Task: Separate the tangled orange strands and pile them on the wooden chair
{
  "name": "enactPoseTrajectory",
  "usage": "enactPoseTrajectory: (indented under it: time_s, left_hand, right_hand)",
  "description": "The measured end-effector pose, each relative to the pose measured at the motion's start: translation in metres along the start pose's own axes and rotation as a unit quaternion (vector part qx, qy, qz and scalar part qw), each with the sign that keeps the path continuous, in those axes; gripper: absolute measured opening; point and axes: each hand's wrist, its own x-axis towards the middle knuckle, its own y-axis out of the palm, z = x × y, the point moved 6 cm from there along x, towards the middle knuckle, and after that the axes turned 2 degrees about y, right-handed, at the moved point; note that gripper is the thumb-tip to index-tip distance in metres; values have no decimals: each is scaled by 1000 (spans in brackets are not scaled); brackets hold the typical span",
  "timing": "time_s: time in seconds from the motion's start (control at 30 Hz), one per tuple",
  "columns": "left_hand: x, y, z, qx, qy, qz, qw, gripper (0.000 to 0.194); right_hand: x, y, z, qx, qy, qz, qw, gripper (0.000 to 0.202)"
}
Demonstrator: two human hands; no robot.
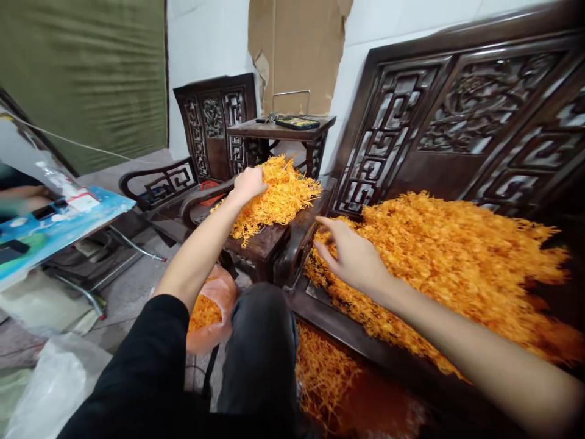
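Observation:
My left hand (250, 183) is closed at the left edge of a clump of orange curly strands (286, 192), its fingers mostly hidden. The clump is over a small dark wooden table (269, 241). My right hand (354, 253) is open, index finger and thumb apart, with nothing visible between them. It hovers by the bench armrest, at the left edge of a large heap of similar orange strands (439, 262) spread over the dark wooden bench seat. What the strands are made of cannot be made out.
An orange bag (223, 289) with more strands stands left of my knee (262, 341). More strands (324, 372) lie below the bench. A carved chair (214, 122) and side table (287, 128) stand behind. At left is a blue-topped table (105, 207), with a person's blurred arm (22, 201).

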Motion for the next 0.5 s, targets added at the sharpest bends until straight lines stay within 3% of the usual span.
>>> enactPoseTrajectory:
  time_s: [0.07, 0.13, 0.23, 0.3, 0.43, 0.5]
  left_hand:
    - [9, 2, 12, -40, 8, -2, 999, 28]
    - [12, -6, 16, -96, 15, -60, 993, 23]
    - [14, -23, 13, -190, 49, -134, 971, 24]
    - [15, -32, 9, -238, 85, -154, 955, 27]
    - [13, -36, 1, -278, 175, -135, 935, 29]
    - [10, -33, 0, -271, 208, -131, 930, 28]
  right_hand:
    - [44, 13, 22, 13, -22, -25, 999, 53]
    - [87, 25, 36, 53, -22, -69, 996, 58]
    - [143, 33, 40, 90, -3, -157, 983, 73]
    - [174, 36, 37, 115, 3, -187, 976, 82]
    - [223, 50, 27, 222, -13, -103, 969, 89]
    - [240, 57, 19, 243, 0, -84, 966, 76]
